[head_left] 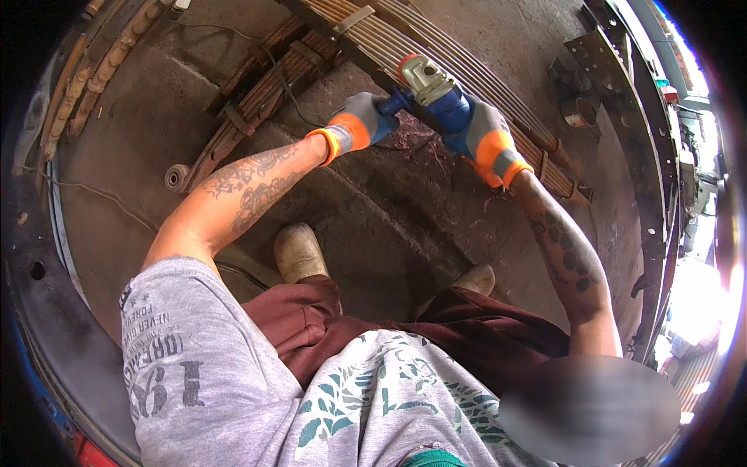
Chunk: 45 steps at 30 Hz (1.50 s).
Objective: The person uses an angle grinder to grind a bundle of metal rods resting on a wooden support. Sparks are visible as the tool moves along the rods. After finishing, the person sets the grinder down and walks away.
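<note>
Both of my hands wear grey, orange and blue work gloves. They hold a blue angle grinder with a bare-metal gear head, and a reddish part shows at its far end. My left hand is closed round the side handle. Wrapped about the rear of the blue body is my right hand. The grinder is over a long stack of leaf springs, which runs slantwise from the top middle toward the right. A metal clip bands that stack. Whether the disc touches the steel is hidden.
More banded leaf springs lie on the floor at left, with a rolled eye at the near end. A dark cable trails beside them. Rusty bars stand far left. A can and a dark steel frame are at right.
</note>
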{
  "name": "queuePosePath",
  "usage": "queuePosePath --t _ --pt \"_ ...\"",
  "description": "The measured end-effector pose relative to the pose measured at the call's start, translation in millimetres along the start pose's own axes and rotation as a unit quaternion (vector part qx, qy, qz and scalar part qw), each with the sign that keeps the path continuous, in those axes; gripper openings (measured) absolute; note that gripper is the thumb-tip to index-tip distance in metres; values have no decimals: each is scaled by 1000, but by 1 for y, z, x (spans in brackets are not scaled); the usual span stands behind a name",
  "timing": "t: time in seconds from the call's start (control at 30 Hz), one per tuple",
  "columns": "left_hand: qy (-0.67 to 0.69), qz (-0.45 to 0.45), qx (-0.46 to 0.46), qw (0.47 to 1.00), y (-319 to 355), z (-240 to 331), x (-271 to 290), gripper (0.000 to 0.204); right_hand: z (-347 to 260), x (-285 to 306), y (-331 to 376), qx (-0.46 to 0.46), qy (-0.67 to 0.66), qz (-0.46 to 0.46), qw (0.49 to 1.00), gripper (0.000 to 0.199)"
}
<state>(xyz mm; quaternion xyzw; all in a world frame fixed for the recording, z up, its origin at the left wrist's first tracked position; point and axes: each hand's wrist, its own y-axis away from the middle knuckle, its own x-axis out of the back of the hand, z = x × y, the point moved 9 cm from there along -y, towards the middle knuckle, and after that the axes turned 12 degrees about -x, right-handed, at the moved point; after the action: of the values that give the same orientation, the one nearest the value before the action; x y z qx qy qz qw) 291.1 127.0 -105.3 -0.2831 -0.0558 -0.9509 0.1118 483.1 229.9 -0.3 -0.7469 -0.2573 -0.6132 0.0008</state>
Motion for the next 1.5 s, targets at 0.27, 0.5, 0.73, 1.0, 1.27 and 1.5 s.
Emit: queuePosePath --t 0.27,0.5,0.73,1.0,1.27,1.5 --pt "9 -7 -2 1000 -3 -4 -15 29 11 -6 -3 -12 6 -7 1000 57" --pt "-13 21 -9 1000 2 1 2 30 -1 1 4 -21 -2 -19 1000 54" --pt "-5 0 -25 1000 -6 -1 1 30 -5 6 8 -16 11 -15 1000 52" --pt "-11 17 -37 999 -5 -2 -2 28 -1 0 2 -10 6 -10 1000 50" --pt "-8 31 -31 999 11 -8 14 27 -20 -10 1 3 18 5 1000 50" --pt "-11 41 -48 998 -7 -8 -3 27 -5 1 -2 -3 38 -1 999 51"
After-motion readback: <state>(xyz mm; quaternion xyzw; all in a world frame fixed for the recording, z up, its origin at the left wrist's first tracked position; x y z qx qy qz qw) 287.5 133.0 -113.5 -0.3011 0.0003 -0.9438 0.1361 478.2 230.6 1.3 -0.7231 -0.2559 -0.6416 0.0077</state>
